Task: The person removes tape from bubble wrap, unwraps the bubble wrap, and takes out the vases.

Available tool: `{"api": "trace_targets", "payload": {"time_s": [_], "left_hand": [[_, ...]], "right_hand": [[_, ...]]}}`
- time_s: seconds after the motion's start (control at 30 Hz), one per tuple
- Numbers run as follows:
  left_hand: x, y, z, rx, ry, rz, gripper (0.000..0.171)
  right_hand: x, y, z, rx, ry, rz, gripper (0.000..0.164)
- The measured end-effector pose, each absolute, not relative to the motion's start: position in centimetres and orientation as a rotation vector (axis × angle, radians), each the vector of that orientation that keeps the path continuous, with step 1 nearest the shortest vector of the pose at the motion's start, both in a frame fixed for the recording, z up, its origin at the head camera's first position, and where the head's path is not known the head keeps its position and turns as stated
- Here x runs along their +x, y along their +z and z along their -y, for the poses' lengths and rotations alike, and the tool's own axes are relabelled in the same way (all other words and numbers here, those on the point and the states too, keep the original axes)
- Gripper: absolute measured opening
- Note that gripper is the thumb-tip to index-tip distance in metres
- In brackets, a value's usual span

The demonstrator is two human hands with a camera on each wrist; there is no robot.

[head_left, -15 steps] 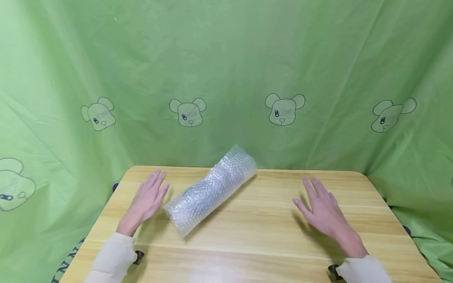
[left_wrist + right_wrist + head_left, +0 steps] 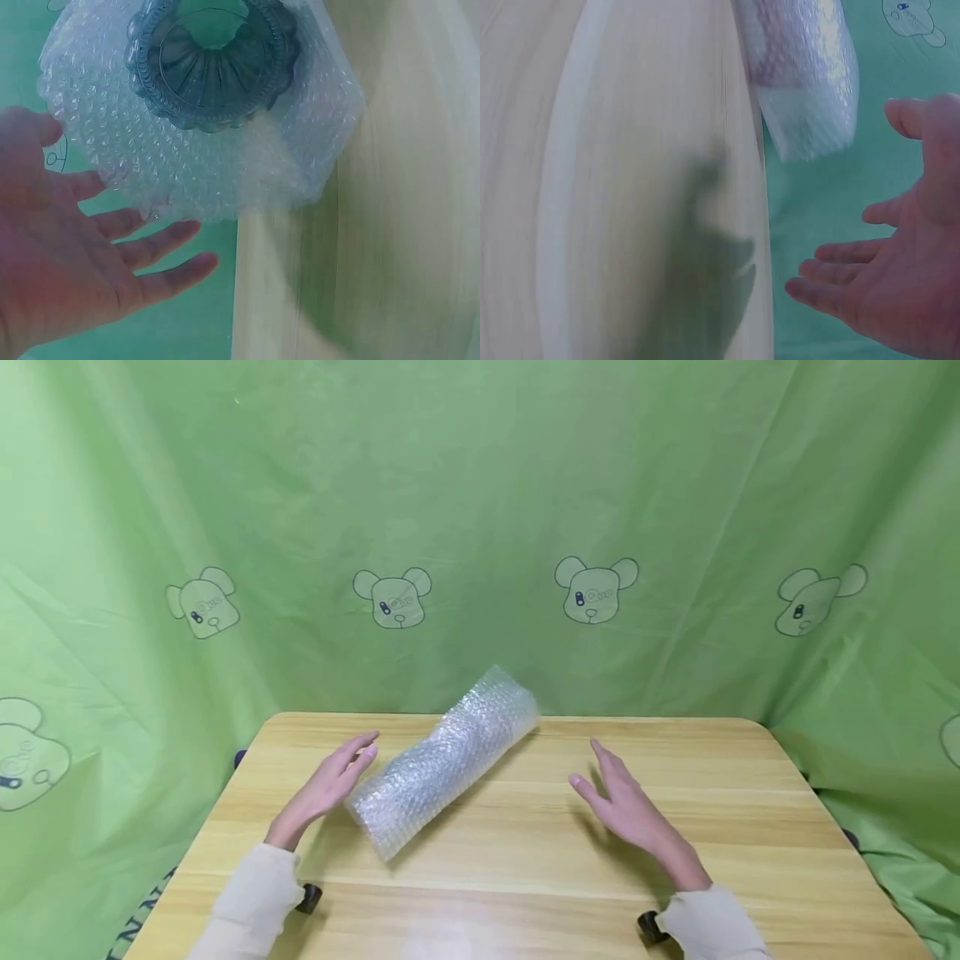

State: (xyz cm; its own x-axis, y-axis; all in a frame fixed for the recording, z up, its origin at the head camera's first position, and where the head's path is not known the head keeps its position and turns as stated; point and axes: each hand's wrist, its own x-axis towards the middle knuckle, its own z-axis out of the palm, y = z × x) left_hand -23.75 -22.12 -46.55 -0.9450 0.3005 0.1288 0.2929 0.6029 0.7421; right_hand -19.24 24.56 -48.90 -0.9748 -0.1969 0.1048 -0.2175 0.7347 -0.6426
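Observation:
A long bundle of clear bubble wrap (image 2: pixel 450 756) lies diagonally on the wooden table, its far end near the back edge. Through its near end, the left wrist view shows a ribbed, bluish glass vessel (image 2: pixel 214 82) with a scalloped rim, perhaps a vase; the wrap hides the rest. My left hand (image 2: pixel 330 785) hovers just left of the bundle's near half, fingers extended, palm towards it. My right hand (image 2: pixel 630 810) is held above the table to the bundle's right, well apart from it, fingers extended and thumb spread. Neither hand holds anything.
The wooden table (image 2: pixel 525 877) has rounded back corners. Behind it and at both sides hangs a green curtain (image 2: pixel 480 510) printed with bear heads. A black wrist device (image 2: pixel 309 898) sits at the left cuff, another (image 2: pixel 652 928) at the right.
Both hands have moved inward towards the bundle, the left one rightward and the right one leftward, turning more edge-on. The bundle lies as before; the head view has shifted slightly.

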Motion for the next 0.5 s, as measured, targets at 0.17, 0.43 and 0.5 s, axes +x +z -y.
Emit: {"api": "trace_targets", "payload": {"time_s": [0.17, 0.43, 0.5], "left_hand": [[-24.2, -46.6, 21.8, 0.518, 1.381, -2.685, 0.057], [-24.9, -46.6, 21.8, 0.538, 1.447, -2.547, 0.057], [-25.0, -46.7, 21.8, 0.538, 1.461, -2.508, 0.058]], "right_hand": [[-19.7, -49.3, -22.7, 0.315, 1.174, 2.895, 0.088], [-20.6, -49.6, -19.8, 0.220, 1.420, 2.879, 0.092], [-20.8, -49.7, -19.1, 0.193, 1.511, 2.864, 0.093]]}}
